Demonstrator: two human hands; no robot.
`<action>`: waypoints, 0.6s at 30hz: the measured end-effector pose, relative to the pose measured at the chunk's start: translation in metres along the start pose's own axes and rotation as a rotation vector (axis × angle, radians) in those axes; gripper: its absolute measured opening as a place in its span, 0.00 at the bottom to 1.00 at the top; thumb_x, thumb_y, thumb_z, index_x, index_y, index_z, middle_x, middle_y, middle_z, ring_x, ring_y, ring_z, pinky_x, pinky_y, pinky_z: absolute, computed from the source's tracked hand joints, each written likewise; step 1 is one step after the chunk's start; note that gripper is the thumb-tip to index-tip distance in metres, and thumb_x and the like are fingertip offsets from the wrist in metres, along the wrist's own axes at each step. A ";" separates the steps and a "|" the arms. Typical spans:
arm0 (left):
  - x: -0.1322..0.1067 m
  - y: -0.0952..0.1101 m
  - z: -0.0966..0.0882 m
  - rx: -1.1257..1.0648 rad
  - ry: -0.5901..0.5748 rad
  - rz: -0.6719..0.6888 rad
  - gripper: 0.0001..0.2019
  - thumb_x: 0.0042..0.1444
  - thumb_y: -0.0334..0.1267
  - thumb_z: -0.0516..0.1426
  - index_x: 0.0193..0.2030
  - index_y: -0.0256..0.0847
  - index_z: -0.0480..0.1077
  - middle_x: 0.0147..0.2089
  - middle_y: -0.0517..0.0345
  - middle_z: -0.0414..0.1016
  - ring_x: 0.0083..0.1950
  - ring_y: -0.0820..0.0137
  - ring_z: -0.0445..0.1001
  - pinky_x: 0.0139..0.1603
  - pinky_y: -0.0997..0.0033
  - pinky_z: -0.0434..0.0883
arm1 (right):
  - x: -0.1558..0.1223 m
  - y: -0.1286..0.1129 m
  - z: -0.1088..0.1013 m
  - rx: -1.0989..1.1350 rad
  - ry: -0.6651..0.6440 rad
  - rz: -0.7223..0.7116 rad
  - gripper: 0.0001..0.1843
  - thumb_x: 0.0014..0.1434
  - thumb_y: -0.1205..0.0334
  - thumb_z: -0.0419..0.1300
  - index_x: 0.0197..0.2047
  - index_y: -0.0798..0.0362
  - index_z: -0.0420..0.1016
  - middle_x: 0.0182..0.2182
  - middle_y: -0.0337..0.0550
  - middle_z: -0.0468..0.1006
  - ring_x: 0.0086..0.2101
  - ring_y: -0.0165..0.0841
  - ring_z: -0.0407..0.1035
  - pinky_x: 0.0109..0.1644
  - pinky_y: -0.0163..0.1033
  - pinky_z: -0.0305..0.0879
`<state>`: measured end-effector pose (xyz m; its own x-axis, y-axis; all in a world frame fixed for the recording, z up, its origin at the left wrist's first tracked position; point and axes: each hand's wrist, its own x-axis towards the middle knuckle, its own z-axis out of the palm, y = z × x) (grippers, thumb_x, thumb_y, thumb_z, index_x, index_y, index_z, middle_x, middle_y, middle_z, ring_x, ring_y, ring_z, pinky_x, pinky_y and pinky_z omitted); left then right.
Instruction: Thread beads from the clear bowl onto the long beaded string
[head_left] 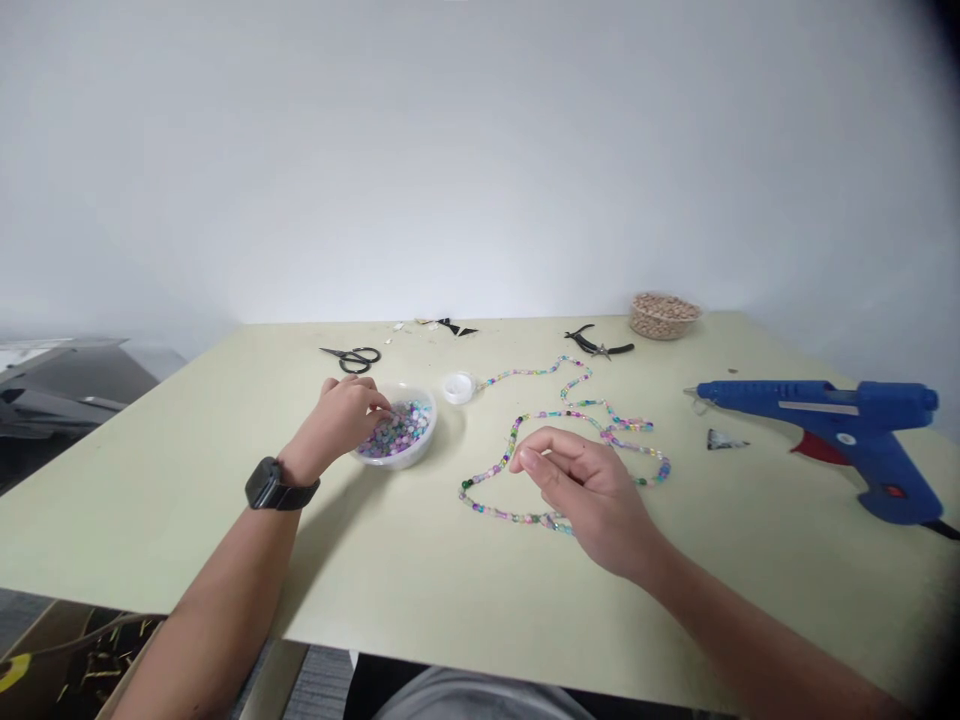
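- Beads (401, 430) fill a clear bowl (409, 461) on the counter (225, 480); the left hand (343, 415) dips its fingertips into them, grip narrow, whether on a bead I cannot tell.
- Right hand (592, 495) rests over the near loop of the bead strand (626, 425), touching it; grip curled narrow, any hold hidden.
- Glue gun (840, 420) lies well apart, rightward.

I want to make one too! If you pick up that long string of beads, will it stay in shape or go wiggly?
Probably wiggly: the bead string lies in loose curves on the table, so it would likely sag. It looks light, since the beads are small. Dragged, it would probably snake along rather than roll.
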<state>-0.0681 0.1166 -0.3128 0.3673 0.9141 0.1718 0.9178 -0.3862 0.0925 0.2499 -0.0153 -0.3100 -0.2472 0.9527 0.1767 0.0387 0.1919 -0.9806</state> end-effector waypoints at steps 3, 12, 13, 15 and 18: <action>0.000 0.002 -0.004 -0.052 0.041 0.000 0.12 0.59 0.33 0.56 0.34 0.44 0.82 0.41 0.50 0.81 0.46 0.57 0.76 0.53 0.53 0.62 | 0.001 -0.001 0.000 0.002 -0.006 -0.006 0.17 0.70 0.50 0.57 0.36 0.53 0.74 0.18 0.28 0.50 0.20 0.23 0.43 0.22 0.32 0.40; -0.015 0.057 -0.021 -1.082 0.033 0.029 0.11 0.58 0.45 0.66 0.41 0.40 0.80 0.42 0.51 0.84 0.41 0.66 0.80 0.42 0.70 0.74 | 0.001 0.001 0.003 0.003 0.012 -0.012 0.15 0.70 0.53 0.58 0.34 0.53 0.73 0.18 0.28 0.51 0.20 0.24 0.43 0.23 0.33 0.41; -0.018 0.064 -0.020 -1.142 0.003 0.046 0.11 0.58 0.44 0.66 0.41 0.40 0.80 0.41 0.51 0.84 0.39 0.68 0.79 0.40 0.71 0.74 | 0.001 0.001 0.003 0.001 0.011 -0.012 0.15 0.69 0.53 0.58 0.34 0.54 0.73 0.18 0.29 0.52 0.20 0.24 0.44 0.23 0.33 0.41; -0.023 0.078 -0.018 -1.212 -0.039 0.090 0.09 0.58 0.41 0.67 0.40 0.39 0.80 0.41 0.50 0.83 0.38 0.70 0.78 0.39 0.73 0.73 | 0.001 0.001 0.005 -0.003 0.000 -0.007 0.15 0.69 0.54 0.58 0.32 0.54 0.72 0.18 0.29 0.53 0.20 0.24 0.45 0.23 0.34 0.43; -0.028 0.092 -0.012 -1.303 -0.107 0.153 0.06 0.59 0.38 0.66 0.40 0.39 0.80 0.40 0.51 0.83 0.38 0.71 0.78 0.40 0.74 0.74 | 0.001 0.002 0.007 -0.013 -0.027 0.011 0.15 0.68 0.55 0.57 0.31 0.53 0.70 0.19 0.30 0.54 0.21 0.25 0.46 0.24 0.34 0.45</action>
<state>0.0040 0.0540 -0.2973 0.5190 0.8328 0.1925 0.0709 -0.2663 0.9613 0.2427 -0.0160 -0.3125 -0.2725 0.9482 0.1630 0.0545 0.1843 -0.9814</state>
